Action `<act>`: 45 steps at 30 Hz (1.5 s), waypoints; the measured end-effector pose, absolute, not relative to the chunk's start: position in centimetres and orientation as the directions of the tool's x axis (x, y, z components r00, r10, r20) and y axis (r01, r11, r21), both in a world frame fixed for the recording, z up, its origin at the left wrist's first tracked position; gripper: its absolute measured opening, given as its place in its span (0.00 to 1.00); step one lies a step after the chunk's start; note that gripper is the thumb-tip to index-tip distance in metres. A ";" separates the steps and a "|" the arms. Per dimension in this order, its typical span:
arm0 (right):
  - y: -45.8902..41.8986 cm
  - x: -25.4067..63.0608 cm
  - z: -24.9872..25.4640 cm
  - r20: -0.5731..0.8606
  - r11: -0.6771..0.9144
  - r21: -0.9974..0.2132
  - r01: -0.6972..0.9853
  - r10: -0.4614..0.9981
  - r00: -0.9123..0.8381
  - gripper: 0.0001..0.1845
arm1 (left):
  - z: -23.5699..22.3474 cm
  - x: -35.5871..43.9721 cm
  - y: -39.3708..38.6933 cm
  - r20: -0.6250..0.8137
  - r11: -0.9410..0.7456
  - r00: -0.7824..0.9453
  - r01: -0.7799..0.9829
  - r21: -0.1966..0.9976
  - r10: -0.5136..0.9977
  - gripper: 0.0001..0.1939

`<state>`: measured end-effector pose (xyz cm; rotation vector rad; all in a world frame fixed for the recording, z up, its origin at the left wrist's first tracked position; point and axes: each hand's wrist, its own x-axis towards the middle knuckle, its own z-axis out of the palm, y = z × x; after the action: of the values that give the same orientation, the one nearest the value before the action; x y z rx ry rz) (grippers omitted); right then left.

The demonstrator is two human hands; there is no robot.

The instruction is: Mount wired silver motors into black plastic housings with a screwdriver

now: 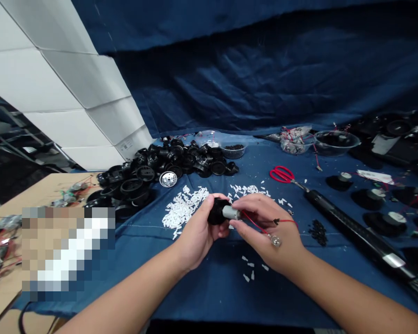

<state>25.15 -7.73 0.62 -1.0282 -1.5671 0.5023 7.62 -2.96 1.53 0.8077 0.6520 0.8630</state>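
My left hand (198, 232) is closed round a round black plastic part (216, 211) held just above the blue cloth. My right hand (268, 229) pinches a small silver motor (231, 212) whose end meets the black part. Red wires (264, 225) run from the motor across my right hand, ending in a small metal piece (275, 240). Under and behind both hands lies a scatter of small white plastic bits (183, 208).
A heap of black round parts (160, 171) and a silver disc (168, 178) lie at back left. Red scissors (282, 174), a long black tool (351, 229), clear bowls (336, 141), and motor assemblies (379, 195) are at right. White boxes (73, 93) stand far left.
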 end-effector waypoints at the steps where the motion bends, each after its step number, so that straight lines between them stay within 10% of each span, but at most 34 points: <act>1: -7.7 25.1 0.7 0.558 0.518 -0.783 0.345 0.829 0.021 0.14 | 1.4 7.6 -3.0 -0.169 0.400 0.498 -0.402 0.823 0.850 0.22; 25: -7.7 25.3 0.8 0.523 0.497 -0.795 0.347 0.852 -0.022 0.12 | 1.2 7.2 -3.0 -0.166 0.380 0.499 -0.364 0.851 0.850 0.18; 34: -7.9 24.8 0.5 0.526 0.489 -0.788 0.373 0.851 -0.005 0.12 | 1.8 7.4 -3.1 -0.160 0.390 0.512 -0.381 0.838 0.844 0.33; 45: -7.9 24.8 -0.4 0.587 0.572 -0.736 0.361 0.806 -0.081 0.15 | 1.8 8.1 -4.6 -0.145 0.379 0.450 -0.488 0.786 0.881 0.20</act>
<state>24.85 -7.91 -0.42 -0.9843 -1.6788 0.4926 8.11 -4.57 1.84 0.7408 0.6188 0.9493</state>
